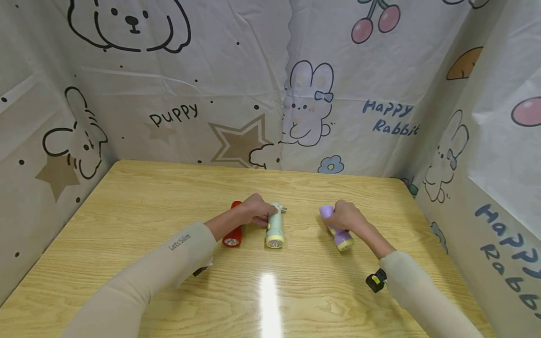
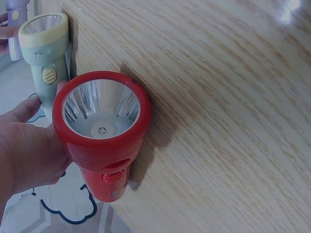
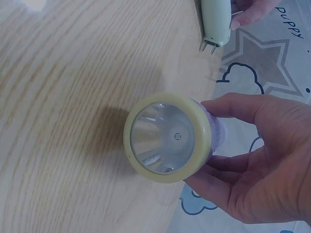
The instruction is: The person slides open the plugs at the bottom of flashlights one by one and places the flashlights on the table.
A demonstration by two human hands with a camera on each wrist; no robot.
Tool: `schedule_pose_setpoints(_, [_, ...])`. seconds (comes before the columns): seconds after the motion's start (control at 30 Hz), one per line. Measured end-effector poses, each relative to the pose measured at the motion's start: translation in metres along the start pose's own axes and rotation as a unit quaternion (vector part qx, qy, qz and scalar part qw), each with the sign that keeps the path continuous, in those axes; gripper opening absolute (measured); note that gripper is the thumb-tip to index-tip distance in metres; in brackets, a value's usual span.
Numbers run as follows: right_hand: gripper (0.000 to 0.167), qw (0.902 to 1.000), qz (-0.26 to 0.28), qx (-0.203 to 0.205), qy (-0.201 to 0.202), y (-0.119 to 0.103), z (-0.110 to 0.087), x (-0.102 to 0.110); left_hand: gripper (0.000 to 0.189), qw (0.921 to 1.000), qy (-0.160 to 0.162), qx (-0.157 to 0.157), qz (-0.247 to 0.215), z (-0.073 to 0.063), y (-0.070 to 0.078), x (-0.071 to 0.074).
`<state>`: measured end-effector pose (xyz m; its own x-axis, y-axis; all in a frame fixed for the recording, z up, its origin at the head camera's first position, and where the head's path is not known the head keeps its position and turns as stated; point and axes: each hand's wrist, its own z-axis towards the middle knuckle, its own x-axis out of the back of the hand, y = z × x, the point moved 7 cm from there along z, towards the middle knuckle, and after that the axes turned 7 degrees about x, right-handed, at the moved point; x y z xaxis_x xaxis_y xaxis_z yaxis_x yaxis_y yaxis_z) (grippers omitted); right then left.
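Observation:
My left hand (image 1: 257,210) grips the tail half of a pale green flashlight (image 1: 275,227), thumb on its near side. Its yellow-rimmed lens faces me, and two metal plug prongs (image 3: 209,46) stick out at the tail. Under my left wrist lies a red flashlight (image 2: 107,145), its body partly hidden by the arm in the head view. Further right, my right hand (image 1: 347,216) holds a purple flashlight (image 1: 338,232) between thumb and fingers. This one slants on the tabletop, with its yellow-rimmed lens (image 3: 165,137) toward the right wrist camera.
The wood-grain table (image 1: 177,291) carries all three flashlights. Printed cloth (image 1: 177,136) with cartoon animals walls in its back and sides. A black wrist-camera piece (image 1: 375,280) hangs by the right sleeve. Glare (image 1: 269,305) streaks the near tabletop.

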<state>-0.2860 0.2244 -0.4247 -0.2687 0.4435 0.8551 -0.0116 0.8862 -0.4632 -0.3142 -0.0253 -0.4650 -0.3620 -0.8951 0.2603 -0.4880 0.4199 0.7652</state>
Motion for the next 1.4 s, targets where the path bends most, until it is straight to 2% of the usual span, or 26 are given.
schedule_pose_setpoints(0.4, [0.027,0.9985,-0.016,0.039,0.036,-0.011,0.000,0.008,0.041,0.9999,0.003,0.013,-0.006,-0.003,0.000,0.001])
schedule_pose_setpoints(0.63, [0.025,0.9973,-0.018,0.049,0.051,-0.014,0.000,0.012,0.042,0.9998,0.019,0.005,-0.006,-0.003,0.001,0.003])
schedule_pose_setpoints(0.77, [0.024,0.9967,-0.009,0.056,0.058,-0.016,-0.001,0.013,0.036,0.9992,0.039,-0.008,-0.004,-0.003,0.004,0.008])
schedule_pose_setpoints(0.9, [0.023,0.9958,-0.004,0.062,0.067,-0.019,-0.001,0.015,0.022,0.9989,0.036,-0.026,-0.014,-0.004,0.011,0.013])
schedule_pose_setpoints(1.07, [0.026,0.9942,-0.009,0.071,0.080,-0.022,-0.001,0.018,0.041,0.9974,0.038,-0.060,-0.016,-0.006,0.022,0.019])
schedule_pose_setpoints(1.2, [0.034,0.9926,-0.011,0.077,0.094,-0.025,-0.001,0.021,0.025,0.9947,0.054,-0.086,-0.015,-0.007,0.031,0.023])
schedule_pose_setpoints(1.33, [0.042,0.9915,-0.006,0.076,0.106,-0.026,0.000,0.023,0.048,0.9917,0.057,-0.110,-0.034,-0.011,0.041,0.024])
schedule_pose_setpoints(1.4, [0.043,0.9906,-0.004,0.078,0.112,-0.027,0.000,0.024,0.052,0.9902,0.054,-0.121,-0.046,-0.013,0.045,0.024])
